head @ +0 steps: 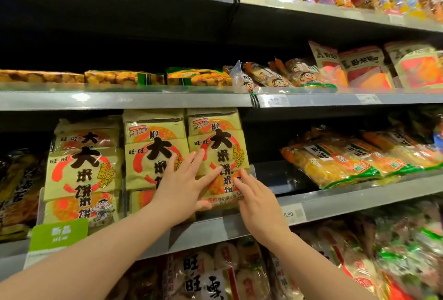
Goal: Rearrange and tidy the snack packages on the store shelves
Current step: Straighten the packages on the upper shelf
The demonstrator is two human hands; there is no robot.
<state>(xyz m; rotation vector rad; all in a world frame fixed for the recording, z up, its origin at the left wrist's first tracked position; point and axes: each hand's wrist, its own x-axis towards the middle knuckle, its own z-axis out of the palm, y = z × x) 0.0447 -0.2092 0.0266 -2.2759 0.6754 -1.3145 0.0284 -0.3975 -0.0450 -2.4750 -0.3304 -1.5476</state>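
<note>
Shows grey store shelf [359,197], rail running just under both hands. Stands upright on it, three yellow rice-cracker stacks: left package [81,167] well left of left hand, middle package [153,151] partly under its palm, right package [215,139] under fingertips of both hands. Lies well right of right hand: orange-green packs [335,160], flat on same shelf. Presses left hand [182,187] flat, fingers straight and spread, across middle and right packages, gripping nothing. Touches lower right of right package with right hand [259,206], fingers straight, nothing held. Hangs below-left of left forearm: green tag [60,232]. Sits just right of right hand: price label [293,214].
</note>
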